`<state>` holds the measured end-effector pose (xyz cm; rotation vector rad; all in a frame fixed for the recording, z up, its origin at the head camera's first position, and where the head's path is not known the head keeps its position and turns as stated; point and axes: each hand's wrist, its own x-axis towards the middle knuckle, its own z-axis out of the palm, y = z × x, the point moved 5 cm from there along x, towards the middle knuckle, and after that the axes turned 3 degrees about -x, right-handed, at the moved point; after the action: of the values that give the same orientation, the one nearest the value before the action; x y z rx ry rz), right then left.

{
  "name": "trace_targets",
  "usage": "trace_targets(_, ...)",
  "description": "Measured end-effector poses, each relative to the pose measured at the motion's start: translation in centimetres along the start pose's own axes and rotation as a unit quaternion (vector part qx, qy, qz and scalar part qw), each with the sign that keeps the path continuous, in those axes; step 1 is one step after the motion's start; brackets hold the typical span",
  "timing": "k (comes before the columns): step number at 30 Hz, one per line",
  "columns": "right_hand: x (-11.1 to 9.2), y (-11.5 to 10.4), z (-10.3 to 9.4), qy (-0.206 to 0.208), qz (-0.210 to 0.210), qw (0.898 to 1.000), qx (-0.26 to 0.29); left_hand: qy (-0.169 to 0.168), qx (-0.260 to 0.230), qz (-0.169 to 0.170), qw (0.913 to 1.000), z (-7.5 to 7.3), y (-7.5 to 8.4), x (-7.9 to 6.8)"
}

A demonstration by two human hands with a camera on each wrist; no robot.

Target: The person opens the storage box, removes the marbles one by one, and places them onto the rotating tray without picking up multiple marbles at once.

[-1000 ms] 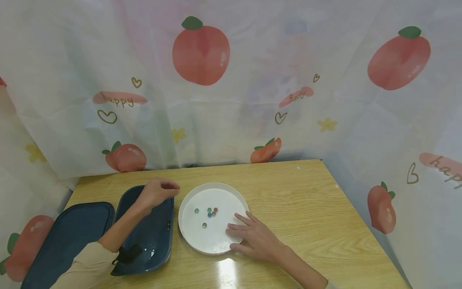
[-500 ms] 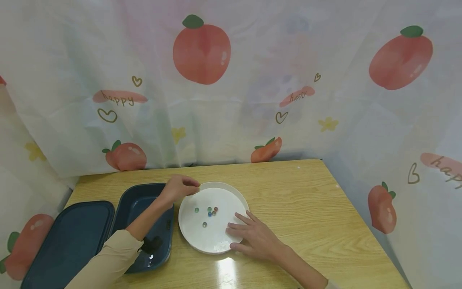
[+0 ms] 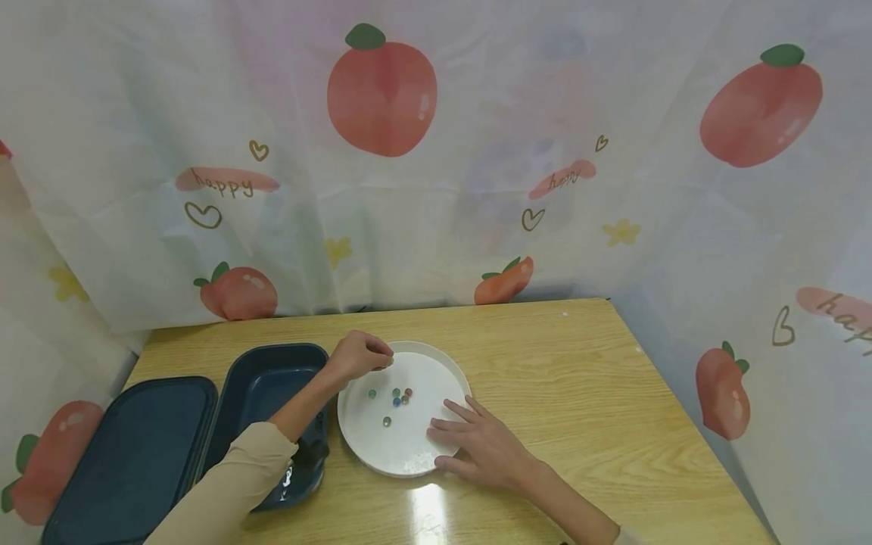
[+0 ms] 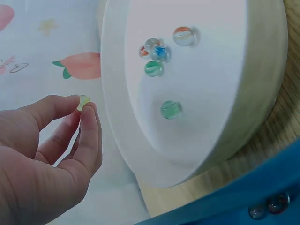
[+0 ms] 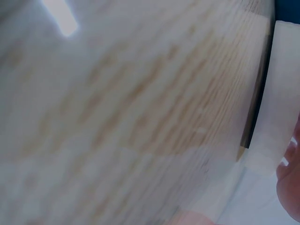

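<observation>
My left hand (image 3: 357, 356) hangs over the far left part of a round white tray (image 3: 405, 450). In the left wrist view its thumb and index finger pinch a pale yellow-green glass marble (image 4: 83, 102). On the tray lie several marbles: a green one (image 4: 170, 110) stands apart, a blue one (image 4: 158, 53) is in a small cluster, and an orange-striped one (image 4: 183, 36) lies alone. My right hand (image 3: 480, 446) has its fingers spread over the tray's right rim. Only part of it shows at the right wrist view's edge.
Left of the tray stands a deep dark-blue bin (image 3: 279, 349), partly covered by my left forearm. Two marbles (image 4: 278, 202) show in it in the left wrist view. A flat dark-blue tray (image 3: 136, 446) lies farther left. A printed curtain (image 3: 436, 250) hangs behind the wooden table (image 3: 579, 409).
My left hand has moved right from above the blue bin to over the white tray's far left part. My right hand and the marbles on the tray have stayed in place.
</observation>
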<state>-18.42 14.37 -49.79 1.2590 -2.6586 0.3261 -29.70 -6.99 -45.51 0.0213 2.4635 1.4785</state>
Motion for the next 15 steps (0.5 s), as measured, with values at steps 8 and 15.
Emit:
trace_targets(8,0.0,0.0,0.1,0.001,-0.004,1.000,-0.001,-0.004,0.030,-0.002,0.9995,0.9,-0.5,0.8)
trace_targets(15,0.0,0.0,0.1,0.005,-0.007,1.000,-0.002,-0.003,0.054,-0.003,0.9985,1.6,-1.0,1.2)
